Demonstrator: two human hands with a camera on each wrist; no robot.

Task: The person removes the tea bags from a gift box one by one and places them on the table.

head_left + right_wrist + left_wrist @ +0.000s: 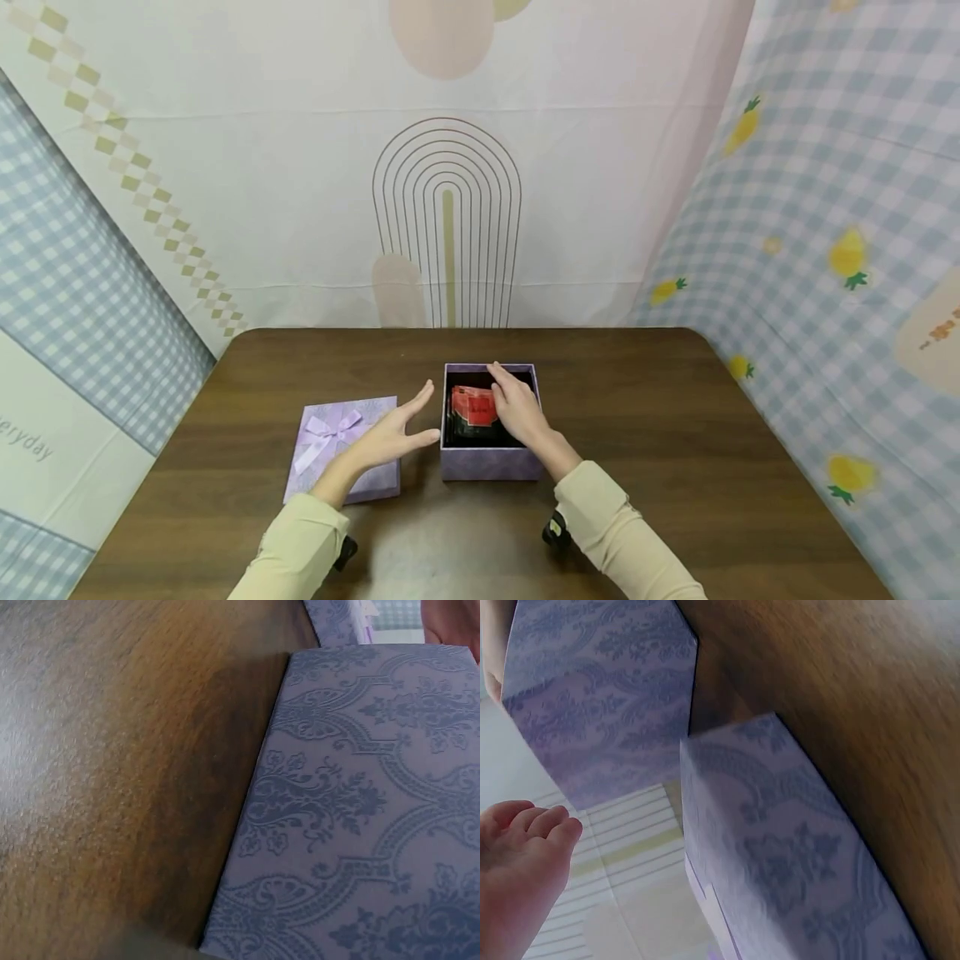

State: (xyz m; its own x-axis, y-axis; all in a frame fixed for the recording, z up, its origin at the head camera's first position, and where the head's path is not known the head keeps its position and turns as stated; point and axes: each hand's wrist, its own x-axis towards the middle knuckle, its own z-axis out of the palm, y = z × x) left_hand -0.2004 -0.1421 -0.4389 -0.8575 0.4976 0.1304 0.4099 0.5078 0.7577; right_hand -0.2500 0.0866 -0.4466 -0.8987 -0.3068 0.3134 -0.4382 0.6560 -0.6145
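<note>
An uncovered purple gift box (491,464) with a dark inside stands on the brown table. In it lies a red and black packet (476,407). My right hand (519,410) reaches over the box's right side, fingers stretched out beside the packet. Just left of the box hovers my left hand (397,433), thumb and fingers spread, nothing between them. Under that forearm is the purple lid (380,482), topped by a lilac ribbon bow (333,432). The left wrist view shows the patterned box wall (607,720) beside the lid (787,847). In the right wrist view, the box wall (360,795) fills the right half.
The wooden table (660,467) has rounded back corners. Behind it hangs a pale cloth (315,183) with an arch print, and a checked cloth with pineapples (825,183) hangs along the right. Dark wrist straps (557,530) show under the sleeves.
</note>
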